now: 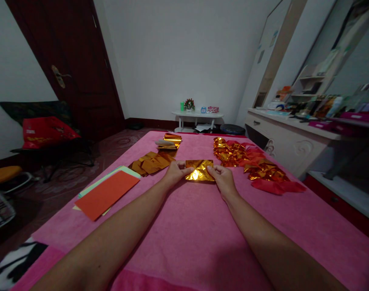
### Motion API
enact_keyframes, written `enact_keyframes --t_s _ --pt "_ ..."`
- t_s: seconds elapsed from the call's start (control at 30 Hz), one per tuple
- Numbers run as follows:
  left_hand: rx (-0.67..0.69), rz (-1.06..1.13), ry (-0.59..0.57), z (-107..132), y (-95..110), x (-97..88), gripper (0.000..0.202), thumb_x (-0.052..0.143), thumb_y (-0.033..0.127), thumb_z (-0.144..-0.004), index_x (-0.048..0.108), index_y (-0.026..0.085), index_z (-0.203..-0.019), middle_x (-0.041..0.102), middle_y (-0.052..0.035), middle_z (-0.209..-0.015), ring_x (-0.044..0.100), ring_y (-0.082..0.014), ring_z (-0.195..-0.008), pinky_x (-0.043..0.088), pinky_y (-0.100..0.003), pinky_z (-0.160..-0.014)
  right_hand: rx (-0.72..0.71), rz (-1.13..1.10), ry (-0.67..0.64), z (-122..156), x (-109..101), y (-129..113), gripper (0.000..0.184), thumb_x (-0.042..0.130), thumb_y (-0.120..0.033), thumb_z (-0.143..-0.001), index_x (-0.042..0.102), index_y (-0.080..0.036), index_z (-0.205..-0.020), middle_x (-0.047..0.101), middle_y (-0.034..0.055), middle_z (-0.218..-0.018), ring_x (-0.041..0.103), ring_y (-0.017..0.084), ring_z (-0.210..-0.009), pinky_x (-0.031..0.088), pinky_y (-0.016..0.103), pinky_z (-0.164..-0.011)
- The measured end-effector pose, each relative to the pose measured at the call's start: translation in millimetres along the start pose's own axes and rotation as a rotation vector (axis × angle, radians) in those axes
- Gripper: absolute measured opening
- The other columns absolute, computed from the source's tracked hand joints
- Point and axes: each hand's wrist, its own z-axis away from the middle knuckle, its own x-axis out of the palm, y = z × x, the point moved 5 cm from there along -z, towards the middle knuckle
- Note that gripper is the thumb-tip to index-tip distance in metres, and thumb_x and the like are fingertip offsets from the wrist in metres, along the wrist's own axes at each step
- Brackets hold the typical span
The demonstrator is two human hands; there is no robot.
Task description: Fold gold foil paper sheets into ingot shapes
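Observation:
A shiny gold foil sheet (199,171), creased and roughly rectangular, is stretched between my two hands just above the pink cloth. My left hand (176,173) pinches its left edge, thumb on top. On the opposite edge, my right hand (223,178) grips with thumb and fingers. Duller gold foil sheets (152,163) lie in a loose pile left of my left hand. Behind them are a rolled gold foil piece (173,139) and a grey object I cannot make out. Crumpled gold and red folded pieces (233,152) are heaped beyond my right hand.
Orange paper (108,193) tops a stack of coloured sheets on the pink cloth (184,234). A white side table (198,114) stands by the wall. To the right is a cluttered dresser (290,125); at left, a chair carries a red bag (49,131).

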Motion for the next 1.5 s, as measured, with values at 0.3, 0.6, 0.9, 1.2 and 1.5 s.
enact_keyframes --t_s 0.3,0.6,0.9,1.2,1.5 --pt "-0.015 -0.015 0.030 1 2 0.0 0.039 0.082 0.037 -0.055 0.071 0.007 -0.078 0.069 -0.0072 -0.071 0.059 -0.0130 -0.057 0.044 -0.024 -0.057 0.001 0.004 -0.014 3 4 -6 0.029 0.072 -0.042 -0.065 0.059 -0.017 -0.065 0.061 -0.0019 -0.056 0.051 0.012 -0.049 0.036 0.023 -0.048" --pt "-0.018 -0.065 -0.026 1 1 2.2 0.041 0.080 0.043 -0.057 0.070 0.008 -0.075 0.067 -0.0057 -0.067 0.056 -0.0108 -0.055 0.042 -0.023 -0.055 0.046 0.011 -0.072 5 10 -8 0.025 0.071 -0.040 -0.063 0.060 -0.017 -0.062 0.059 -0.0022 -0.054 0.046 0.011 -0.046 0.033 0.023 -0.046" --pt "0.012 -0.178 0.012 0 -4 -2.3 0.040 0.075 0.047 -0.061 0.068 0.009 -0.071 0.062 -0.0034 -0.062 0.050 -0.0088 -0.051 0.038 -0.021 -0.051 0.057 0.010 -0.165 9 17 -11 0.024 0.071 -0.038 -0.063 0.061 -0.016 -0.065 0.058 -0.0024 -0.055 0.046 0.010 -0.047 0.031 0.022 -0.046" --pt "0.011 -0.196 0.043 -2 -4 -1.5 0.045 0.069 0.054 -0.066 0.059 0.010 -0.058 0.051 0.0013 -0.051 0.039 -0.0057 -0.045 0.029 -0.020 -0.046 0.033 0.028 -0.172 8 17 -10 0.025 0.069 -0.040 -0.066 0.062 -0.016 -0.067 0.055 -0.0034 -0.054 0.043 0.009 -0.047 0.029 0.022 -0.046" --pt "0.051 -0.245 0.068 -5 -5 -2.3 0.045 0.066 0.054 -0.067 0.057 0.011 -0.057 0.048 0.0026 -0.049 0.036 -0.0054 -0.045 0.026 -0.019 -0.044 0.017 0.060 -0.157 8 16 -10 0.027 0.068 -0.040 -0.067 0.062 -0.015 -0.067 0.052 -0.0041 -0.053 0.040 0.008 -0.047 0.028 0.021 -0.046"
